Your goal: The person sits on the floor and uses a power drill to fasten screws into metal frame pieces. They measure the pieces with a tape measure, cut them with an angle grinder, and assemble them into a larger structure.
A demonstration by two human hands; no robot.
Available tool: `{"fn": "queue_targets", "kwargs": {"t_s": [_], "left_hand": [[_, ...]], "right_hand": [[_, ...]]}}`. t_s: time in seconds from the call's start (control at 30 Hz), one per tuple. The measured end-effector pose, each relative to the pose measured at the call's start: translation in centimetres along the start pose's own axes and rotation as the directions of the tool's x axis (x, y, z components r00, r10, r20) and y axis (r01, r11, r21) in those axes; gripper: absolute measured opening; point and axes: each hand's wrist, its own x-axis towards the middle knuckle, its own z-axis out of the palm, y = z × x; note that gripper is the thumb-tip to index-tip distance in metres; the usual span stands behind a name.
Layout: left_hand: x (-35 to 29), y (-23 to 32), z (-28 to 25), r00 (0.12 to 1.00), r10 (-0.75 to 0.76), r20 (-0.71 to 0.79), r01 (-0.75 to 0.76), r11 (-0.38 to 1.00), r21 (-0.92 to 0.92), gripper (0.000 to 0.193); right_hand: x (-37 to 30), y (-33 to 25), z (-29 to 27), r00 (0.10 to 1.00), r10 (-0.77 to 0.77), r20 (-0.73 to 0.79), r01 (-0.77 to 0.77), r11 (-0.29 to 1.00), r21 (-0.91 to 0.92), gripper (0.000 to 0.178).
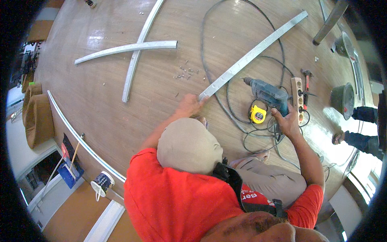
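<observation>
My left hand [190, 105] is closed on the near end of a long metal channel [250, 56] that runs away to the upper right across the floor. My right hand [287, 120] wraps the handle of a blue, dusty power drill [266, 93], its chuck pointing left toward the channel. Whether the drill rests on the floor I cannot tell. Just below the drill sits a yellow tape measure [258, 114]. A beige power strip [297, 99] with plugs in it lies right of my right hand, beside a red-handled hammer [307, 80].
Black cable [202, 44] loops around the channel and drill. Small loose metal pieces [186, 74] are scattered left of the channel. Two crossed metal channels [156, 45] lie farther left. Buckets [338, 101] and another person's legs [365, 139] are at the right. A long strip [80, 138] curves along the left.
</observation>
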Motion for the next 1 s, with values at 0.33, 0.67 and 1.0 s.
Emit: {"fn": "queue_targets", "kwargs": {"t_s": [0.33, 0.67, 1.0], "left_hand": [[2.3, 5.2, -1.5, 0.728, 0.639, -0.250, -0.587, 0.769, 0.255, 0.062], [6.5, 8.9, 1.6, 0.736, 0.661, -0.148, -0.665, 0.746, 0.027, 0.046], [8.8, 1.2, -4.0, 0.809, 0.414, -0.417, -0.432, 0.900, 0.054, 0.035]], "right_hand": [[-1.8, -0.6, -1.2, 1.000, 0.014, 0.015, -0.015, 1.000, 0.017, 0.046], [-2.2, -2.4, -0.3, 0.994, 0.063, 0.095, -0.078, 0.984, 0.161, 0.043], [-1.7, -2.8, 0.6, 0.996, 0.003, 0.090, -0.009, 0.998, 0.068, 0.044]]}}
